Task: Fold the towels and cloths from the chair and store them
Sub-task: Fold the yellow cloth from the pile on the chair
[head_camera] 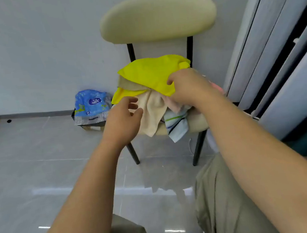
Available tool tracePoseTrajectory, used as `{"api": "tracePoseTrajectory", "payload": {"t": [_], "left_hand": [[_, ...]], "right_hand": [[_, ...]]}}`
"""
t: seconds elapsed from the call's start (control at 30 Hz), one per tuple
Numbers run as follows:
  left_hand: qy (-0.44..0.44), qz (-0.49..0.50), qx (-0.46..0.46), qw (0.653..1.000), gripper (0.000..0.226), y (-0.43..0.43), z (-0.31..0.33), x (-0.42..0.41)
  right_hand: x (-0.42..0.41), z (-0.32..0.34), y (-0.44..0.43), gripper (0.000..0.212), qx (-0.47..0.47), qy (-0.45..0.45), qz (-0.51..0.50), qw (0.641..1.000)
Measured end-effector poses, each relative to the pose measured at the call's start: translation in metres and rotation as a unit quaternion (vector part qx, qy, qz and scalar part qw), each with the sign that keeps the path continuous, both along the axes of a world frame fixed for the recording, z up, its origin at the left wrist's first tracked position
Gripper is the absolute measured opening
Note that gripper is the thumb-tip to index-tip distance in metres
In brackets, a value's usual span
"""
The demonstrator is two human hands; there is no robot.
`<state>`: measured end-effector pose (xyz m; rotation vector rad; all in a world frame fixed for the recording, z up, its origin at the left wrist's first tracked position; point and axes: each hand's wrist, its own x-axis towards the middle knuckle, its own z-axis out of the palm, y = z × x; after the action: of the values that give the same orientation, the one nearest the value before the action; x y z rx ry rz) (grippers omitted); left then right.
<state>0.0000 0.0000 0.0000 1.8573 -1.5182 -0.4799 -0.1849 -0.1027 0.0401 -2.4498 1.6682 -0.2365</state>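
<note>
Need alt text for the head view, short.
A person's right hand pinches a yellow cloth atop a pile of towels on a cream chair; the left hand hovers open beside the pile.

Views: one, worn on the person's head.
Faces: forward and down, at the chair (157, 16) and the floor (29, 171).
Middle: the yellow cloth (149, 74), over the chair seat.
Nearness: close; the left hand (123, 116) and right hand (186, 88) reach the chair, and both arms come in from the bottom edge.
Lens: wide.

One chair (157, 16), one yellow cloth (151, 73), four other cloths (152, 112), one blue packet (90, 105)
</note>
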Motion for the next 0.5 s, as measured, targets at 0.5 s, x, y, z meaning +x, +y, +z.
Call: {"api": "tracePoseTrajectory", "payload": {"t": [0.5], "left_hand": [[0.125,0.044,-0.016,0.991,0.032,-0.055,-0.015,0.014]], "right_hand": [[0.036,-0.033,-0.029,0.017,-0.077,0.04,-0.075,0.993]]}}
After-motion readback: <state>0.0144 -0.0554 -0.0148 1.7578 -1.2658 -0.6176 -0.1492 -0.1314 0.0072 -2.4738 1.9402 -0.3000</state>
